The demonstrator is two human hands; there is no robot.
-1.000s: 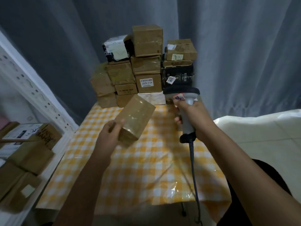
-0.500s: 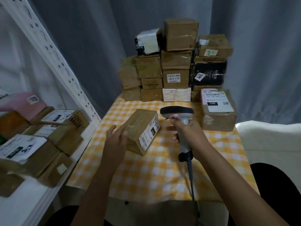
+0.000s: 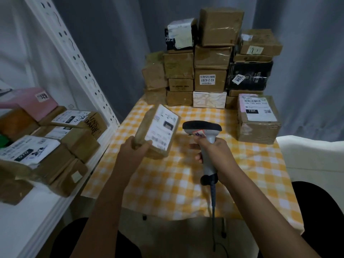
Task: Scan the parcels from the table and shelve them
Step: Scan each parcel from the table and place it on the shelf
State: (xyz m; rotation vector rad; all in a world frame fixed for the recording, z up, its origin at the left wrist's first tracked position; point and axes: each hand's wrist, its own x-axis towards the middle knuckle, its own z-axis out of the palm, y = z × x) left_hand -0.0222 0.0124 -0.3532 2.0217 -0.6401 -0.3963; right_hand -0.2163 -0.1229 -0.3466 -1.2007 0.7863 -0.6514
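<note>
Parcel [image 3: 157,132] is sitting in the left hand [image 3: 135,148], raised above the checked tablecloth [image 3: 186,183] — fingers curling round its near lower corner. It is a brown cardboard box wrapped in clear tape, with a white shipping label covering the face that is turning toward the camera and slightly rightward; print on the label is blurred. Its long axis is running from the hand up and away, the far end tilting toward the stack, the whole box leaning left.

Just right of it, the right hand [image 3: 214,151] is gripping the grey handle of a barcode scanner [image 3: 203,131], fingers wrapping fully round. The scanner's black head is lying beside the parcel's labelled face, near but apart from it. A dark cable is hanging from the handle's base down past the table edge.

Farther out, a stack of parcels [image 3: 212,58] is standing at the back of the table — mostly brown, one black, one white. A single labelled box [image 3: 258,118] is resting at the right. On the left, a white shelf [image 3: 28,220] is holding several labelled parcels.
</note>
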